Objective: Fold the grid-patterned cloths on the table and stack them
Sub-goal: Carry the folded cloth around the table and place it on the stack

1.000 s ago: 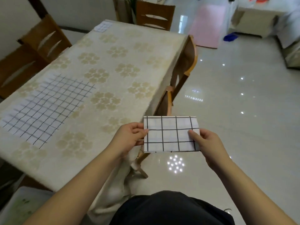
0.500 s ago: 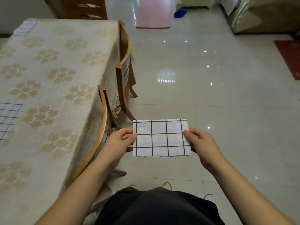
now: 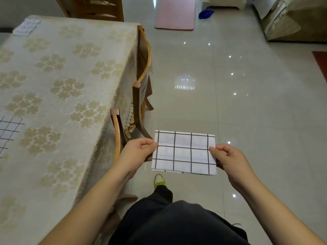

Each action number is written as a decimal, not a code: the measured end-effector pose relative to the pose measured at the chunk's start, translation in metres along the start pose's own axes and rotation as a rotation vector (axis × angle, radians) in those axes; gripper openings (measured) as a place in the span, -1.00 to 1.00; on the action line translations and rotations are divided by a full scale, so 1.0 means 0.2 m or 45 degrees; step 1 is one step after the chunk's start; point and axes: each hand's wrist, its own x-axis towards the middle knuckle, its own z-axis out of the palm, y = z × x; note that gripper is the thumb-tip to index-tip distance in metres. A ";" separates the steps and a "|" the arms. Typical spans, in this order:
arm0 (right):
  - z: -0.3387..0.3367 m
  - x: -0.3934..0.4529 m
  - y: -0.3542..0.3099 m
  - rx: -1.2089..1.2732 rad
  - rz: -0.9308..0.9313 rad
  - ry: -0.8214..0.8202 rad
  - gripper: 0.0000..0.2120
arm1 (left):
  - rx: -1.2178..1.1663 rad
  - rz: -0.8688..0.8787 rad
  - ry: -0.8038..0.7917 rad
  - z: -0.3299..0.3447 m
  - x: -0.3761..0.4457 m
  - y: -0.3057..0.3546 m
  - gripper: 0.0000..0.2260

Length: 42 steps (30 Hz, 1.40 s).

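A folded white cloth with a black grid [image 3: 184, 152] hangs flat in the air over the floor, right of the table. My left hand [image 3: 138, 151] pinches its left edge and my right hand [image 3: 228, 158] pinches its right edge. Another grid cloth [image 3: 8, 131] lies spread on the table at the left frame edge, mostly cut off. A small folded grid cloth [image 3: 27, 27] sits at the table's far left corner.
The table [image 3: 58, 96] carries a beige flower-patterned cover. Two wooden chairs [image 3: 143, 73] are tucked in along its right side, one more stands at the far end. Glossy tiled floor spreads to the right, with a pink mat [image 3: 175, 13] and a blue item [image 3: 205, 13] beyond.
The view has swung right, away from the table, then forward along its side. Both hands keep pinching the folded cloth; my foot now steps forward beneath it.
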 end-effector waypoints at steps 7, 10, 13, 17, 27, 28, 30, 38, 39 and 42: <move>0.12 0.31 -0.27 -0.038 -0.040 0.000 -0.89 | -0.053 -0.010 -0.054 -0.15 0.35 0.18 -0.74; 0.13 0.43 -0.36 -0.037 -0.065 0.006 -0.90 | -0.031 -0.020 -0.066 -0.16 0.49 0.26 -0.71; 0.10 0.55 -0.43 -0.015 -0.057 0.030 -0.90 | -0.019 -0.016 -0.086 -0.12 0.62 0.37 -0.68; 0.02 0.79 -0.51 0.048 -0.031 0.017 -0.92 | -0.010 -0.015 -0.054 0.01 0.84 0.51 -0.61; -0.36 1.49 -0.86 -0.017 -0.063 -0.067 -0.85 | 0.018 -0.008 0.036 0.37 1.37 1.04 -0.82; -0.38 1.55 -0.91 -0.018 -0.069 -0.097 -0.85 | 0.001 -0.001 0.042 0.39 1.40 1.08 -0.83; -0.41 1.66 -0.99 -0.020 -0.078 -0.139 -0.83 | -0.032 0.010 0.070 0.41 1.47 1.16 -0.83; -0.24 2.09 -1.27 0.014 -0.088 -0.237 -0.83 | -0.197 0.009 0.244 0.35 1.77 1.36 -0.82; -0.20 2.15 -1.31 0.019 -0.083 -0.239 -0.86 | -0.211 0.006 0.254 0.33 1.82 1.38 -0.82; -0.08 2.35 -1.42 -0.001 -0.109 -0.255 -0.88 | -0.239 0.006 0.289 0.23 1.99 1.45 -0.82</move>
